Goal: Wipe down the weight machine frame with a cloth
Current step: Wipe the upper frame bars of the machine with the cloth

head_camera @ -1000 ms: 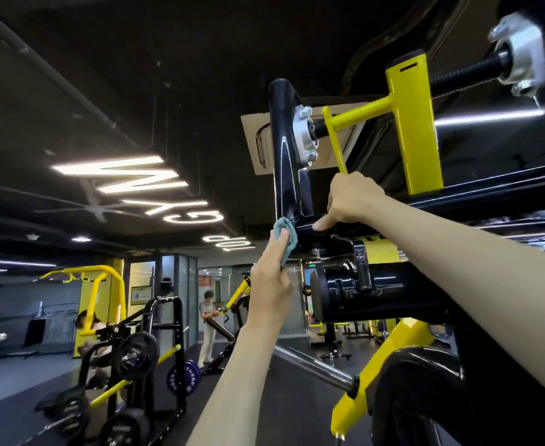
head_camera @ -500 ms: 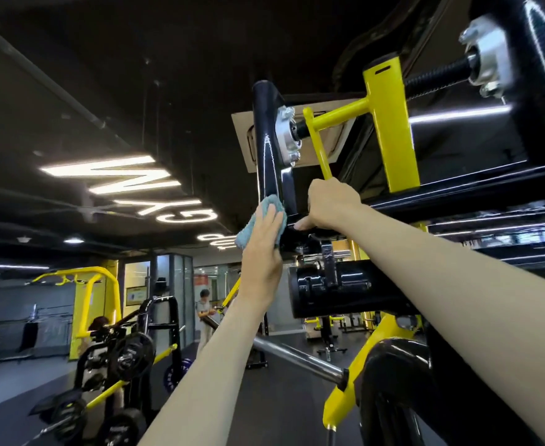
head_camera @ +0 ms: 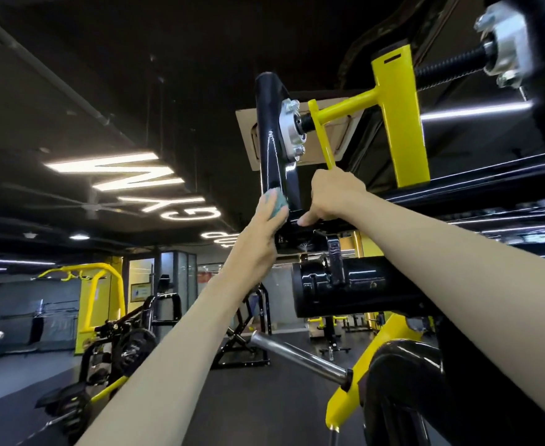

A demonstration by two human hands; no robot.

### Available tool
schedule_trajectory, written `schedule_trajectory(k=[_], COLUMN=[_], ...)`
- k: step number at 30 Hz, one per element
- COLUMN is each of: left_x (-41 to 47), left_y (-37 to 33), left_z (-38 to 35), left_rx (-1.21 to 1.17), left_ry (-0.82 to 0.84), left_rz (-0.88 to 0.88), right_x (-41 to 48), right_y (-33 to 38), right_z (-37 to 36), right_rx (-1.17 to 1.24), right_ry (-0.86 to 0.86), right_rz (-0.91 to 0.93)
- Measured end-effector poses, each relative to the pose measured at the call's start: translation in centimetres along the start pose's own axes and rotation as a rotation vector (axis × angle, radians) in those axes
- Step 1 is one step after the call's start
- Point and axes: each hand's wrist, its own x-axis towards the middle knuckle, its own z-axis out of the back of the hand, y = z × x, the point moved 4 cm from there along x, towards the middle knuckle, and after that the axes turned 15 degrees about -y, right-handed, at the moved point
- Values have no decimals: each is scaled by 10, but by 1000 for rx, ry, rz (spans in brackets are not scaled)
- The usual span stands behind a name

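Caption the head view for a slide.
Left hand holds a teal cloth against the black post while the right hand grips the yellow rod.

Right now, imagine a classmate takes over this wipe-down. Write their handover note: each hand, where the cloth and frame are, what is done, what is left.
Left hand holds the teal cloth against the lower end of the black upright post.
Right hand grips the foot of the thin yellow bar, bracing.
Done: the cloth is on the post; which parts are already clean does not show.
Left: probably the upper post, the yellow bar and the black crossbeam.
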Motion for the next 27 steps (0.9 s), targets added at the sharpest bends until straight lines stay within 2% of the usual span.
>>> schedule_trajectory(k=[2, 4, 8, 11, 14, 16, 19, 22, 24, 26, 27], left_x=[20, 23, -17, 3, 29, 21, -16, -31, -29, -29, -28], left_y=[-9, -5, 6, 1, -6, -3, 6, 14, 27, 37, 35], left_z=[-5, -5, 9, 6, -6, -6, 6, 13, 23, 34, 37], left_rx=[122, 196, 138, 166, 293, 242, 84, 58, 71, 28, 3], left_ry=[60, 86, 38, 40, 118, 74, -63, -40, -34, -137, -216], left_rz=[-92, -111, -13, -63, -98, -84, 34, 174, 365, 601, 656], right_x=[0, 0, 0, 3, 3, 3, 2, 1, -1, -2, -2], right_y=[-1, -1, -1, -3, -2, -3, -4, -6, -5, -5, -5], right_z=[0, 0, -3, -3, -4, -6, -7, -4, -3, -3, -3], right_rx=[16, 38, 56, 51, 56, 54, 61, 71, 67, 53, 48], right_ry=[10, 11, 32, 8, 18, 22, 17, 19, 25, 23, 18], right_rz=[-9, -20, -4, -5, -6, -6, -19, -32, -35, -26, -22])
